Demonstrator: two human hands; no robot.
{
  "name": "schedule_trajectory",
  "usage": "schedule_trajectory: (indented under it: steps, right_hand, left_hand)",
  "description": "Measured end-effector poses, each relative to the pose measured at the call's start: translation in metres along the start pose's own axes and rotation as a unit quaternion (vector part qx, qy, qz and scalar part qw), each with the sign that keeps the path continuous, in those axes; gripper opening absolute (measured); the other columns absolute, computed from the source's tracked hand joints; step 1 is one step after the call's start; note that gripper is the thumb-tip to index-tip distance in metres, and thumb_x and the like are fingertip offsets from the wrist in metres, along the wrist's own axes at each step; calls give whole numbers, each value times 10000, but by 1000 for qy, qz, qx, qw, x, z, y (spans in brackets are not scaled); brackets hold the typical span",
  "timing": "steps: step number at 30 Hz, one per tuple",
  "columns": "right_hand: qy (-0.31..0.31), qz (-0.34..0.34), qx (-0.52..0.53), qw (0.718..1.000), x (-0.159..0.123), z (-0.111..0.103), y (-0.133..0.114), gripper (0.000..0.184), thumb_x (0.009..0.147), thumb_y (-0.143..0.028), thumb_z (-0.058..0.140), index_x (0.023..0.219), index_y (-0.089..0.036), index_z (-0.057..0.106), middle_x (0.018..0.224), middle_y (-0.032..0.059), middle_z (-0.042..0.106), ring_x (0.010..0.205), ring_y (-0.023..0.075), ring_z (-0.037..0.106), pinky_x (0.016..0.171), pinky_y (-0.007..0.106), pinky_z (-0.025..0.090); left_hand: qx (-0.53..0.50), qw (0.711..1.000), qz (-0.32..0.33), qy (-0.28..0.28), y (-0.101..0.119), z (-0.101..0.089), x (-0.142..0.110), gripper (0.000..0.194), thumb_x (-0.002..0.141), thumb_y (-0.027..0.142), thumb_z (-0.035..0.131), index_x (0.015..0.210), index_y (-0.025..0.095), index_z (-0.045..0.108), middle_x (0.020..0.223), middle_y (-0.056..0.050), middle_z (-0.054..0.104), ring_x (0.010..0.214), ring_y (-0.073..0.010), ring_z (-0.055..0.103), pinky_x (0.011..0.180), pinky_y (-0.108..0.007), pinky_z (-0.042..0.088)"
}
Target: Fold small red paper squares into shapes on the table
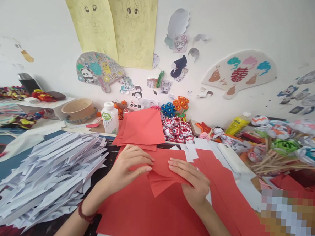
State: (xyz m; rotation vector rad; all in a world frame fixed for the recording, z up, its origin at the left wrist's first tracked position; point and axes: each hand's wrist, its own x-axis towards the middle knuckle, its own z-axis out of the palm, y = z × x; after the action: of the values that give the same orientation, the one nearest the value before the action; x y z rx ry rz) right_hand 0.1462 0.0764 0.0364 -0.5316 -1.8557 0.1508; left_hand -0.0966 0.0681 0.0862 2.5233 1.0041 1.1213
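Between my two hands is a small piece of red paper (pixel 160 184), partly folded, its corner pointing down toward me. My left hand (pixel 133 164) pinches its left edge between thumb and fingers. On the right side, my right hand (pixel 191 177) grips the paper with fingers on top and the thumb hidden beneath. Both hands are over a large red paper sheet (pixel 151 217) lying flat on the table. Just beyond them rests a stack of red paper squares (pixel 143 128).
Folded white paper strips (pixel 49 175) are heaped at the left. Red paper strips (pixel 219 193) lie at the right. Along the wall stand a white bottle (pixel 110 118), a wooden bowl (pixel 79 108), red-and-white paper flowers (pixel 176 130) and a yellow bottle (pixel 237 124).
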Motion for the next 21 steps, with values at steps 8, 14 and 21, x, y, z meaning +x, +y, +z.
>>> schedule_trajectory:
  steps: [8,14,21]
  right_hand:
    - [-2,48,18,999,-2,5,-1,531,807,74,473,1159,-274,665,1038,21,727,975,181,681,841,323,574]
    - [-20,104,26,994,-2,7,-2,420,831,14,520,1090,-270,690,976,16,737,901,175,697,798,290,567]
    - [-12,240,41,970,0,12,0,224,858,-166,591,1030,-249,708,988,28,740,887,200,702,786,304,566]
  left_hand:
    - [2,999,-32,37,2,3,-4,86,895,187,576,831,194,632,786,12,690,753,-129,558,792,-306,364]
    - [3,998,-52,27,0,6,-3,144,915,208,542,796,191,622,729,17,664,689,-115,538,781,-298,357]
    - [-18,994,-109,-11,-5,7,-4,183,931,328,500,940,207,637,879,-22,667,827,-161,560,820,-307,384]
